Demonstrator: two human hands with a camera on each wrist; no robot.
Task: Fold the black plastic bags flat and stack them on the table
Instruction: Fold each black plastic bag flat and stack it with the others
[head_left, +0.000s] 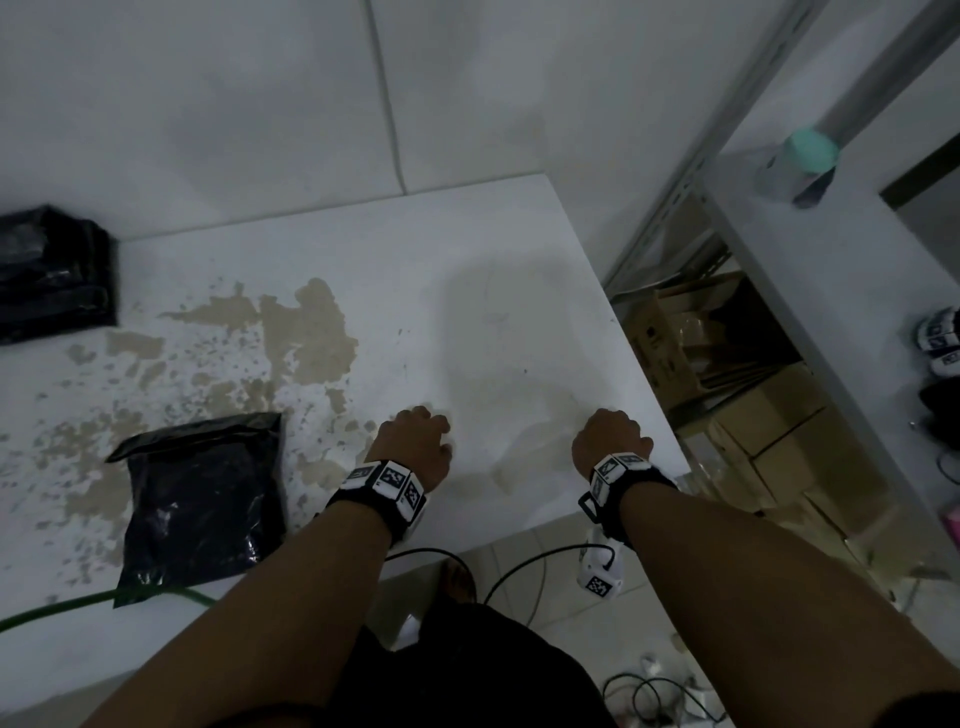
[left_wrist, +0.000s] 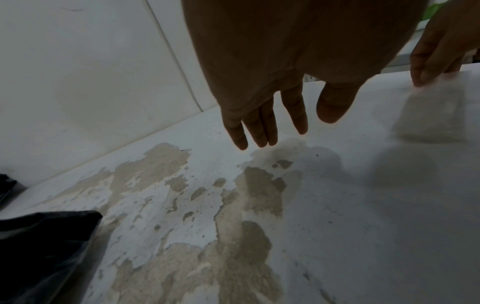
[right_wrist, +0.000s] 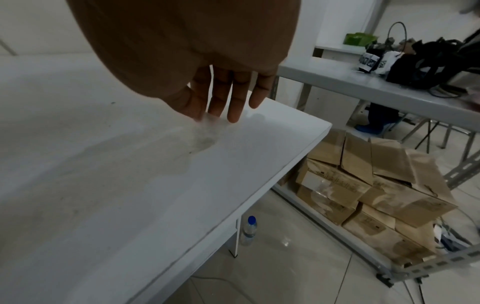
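Both hands, L (head_left: 415, 441) & R (head_left: 610, 439), fingers straight, empty, over table (head_left: 493, 291); black bag (head_left: 202, 499) left.

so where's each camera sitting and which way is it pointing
Head: worn on the head, looks down at the white table; shows both forearms, left hand, right hand, and a black bag.
Left wrist: looks along the left hand across the table's worn patches toward the wall.
Right wrist: looks along the right hand over the table's right edge to cardboard boxes on a low shelf.
Shared: the head and left wrist views both show the black bag.
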